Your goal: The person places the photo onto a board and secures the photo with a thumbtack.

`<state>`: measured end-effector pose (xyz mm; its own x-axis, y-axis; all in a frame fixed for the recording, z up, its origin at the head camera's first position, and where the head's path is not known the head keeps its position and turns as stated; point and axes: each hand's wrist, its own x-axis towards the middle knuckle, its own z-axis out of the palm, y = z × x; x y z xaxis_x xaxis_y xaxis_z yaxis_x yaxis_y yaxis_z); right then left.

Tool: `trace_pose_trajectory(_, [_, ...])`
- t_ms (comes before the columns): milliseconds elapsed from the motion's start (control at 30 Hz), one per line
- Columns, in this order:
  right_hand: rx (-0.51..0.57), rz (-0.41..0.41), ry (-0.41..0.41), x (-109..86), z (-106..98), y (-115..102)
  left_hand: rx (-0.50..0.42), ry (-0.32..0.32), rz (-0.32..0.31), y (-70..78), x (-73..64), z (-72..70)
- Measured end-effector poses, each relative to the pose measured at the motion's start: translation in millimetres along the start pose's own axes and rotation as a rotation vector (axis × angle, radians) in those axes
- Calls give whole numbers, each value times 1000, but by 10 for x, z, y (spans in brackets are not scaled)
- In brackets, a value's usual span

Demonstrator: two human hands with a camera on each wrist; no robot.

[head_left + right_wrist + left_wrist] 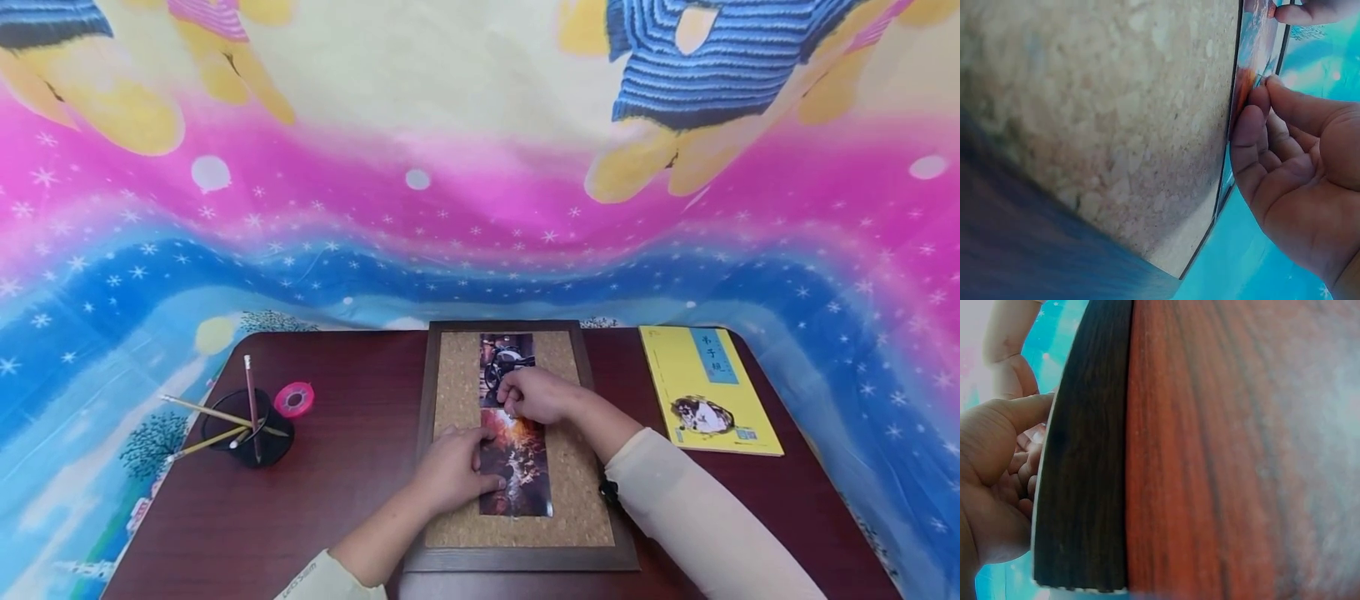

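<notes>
A cork board (457, 533) in a dark wooden frame lies on the table with two photos on it. The upper photo (491, 354) is of a motorcycle; the lower photo (517, 475) has fiery orange and dark red tones. My left hand (450, 471) rests at the lower photo's left side, thumb and fingers spread and pressing its edge. My right hand (536, 396) is at the top of that photo, overlapping the motorcycle one. In the right wrist view its thumb and index finger pinch a small clear push pin (1262, 80), mostly hidden by the fingertips.
Left of the board stands a black mesh pen cup (266, 446) with several pencils (251, 396). Behind it lies a pink roll of tape (294, 400). A yellow book (705, 392) lies on the right of the dark red table (337, 500). A patterned cloth (480, 217) hangs behind.
</notes>
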<state>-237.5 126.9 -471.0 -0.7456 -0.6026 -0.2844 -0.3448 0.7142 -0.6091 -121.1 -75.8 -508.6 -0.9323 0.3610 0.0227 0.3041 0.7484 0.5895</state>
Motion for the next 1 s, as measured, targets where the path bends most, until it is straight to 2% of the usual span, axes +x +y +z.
trace_pose_trajectory(233, [30,13,56,21,23,45,4,1,0,4,3,2])
trace_pose_trajectory(1000, [-46,32,81,-11,64,30,2,-8,-16,1,4,4])
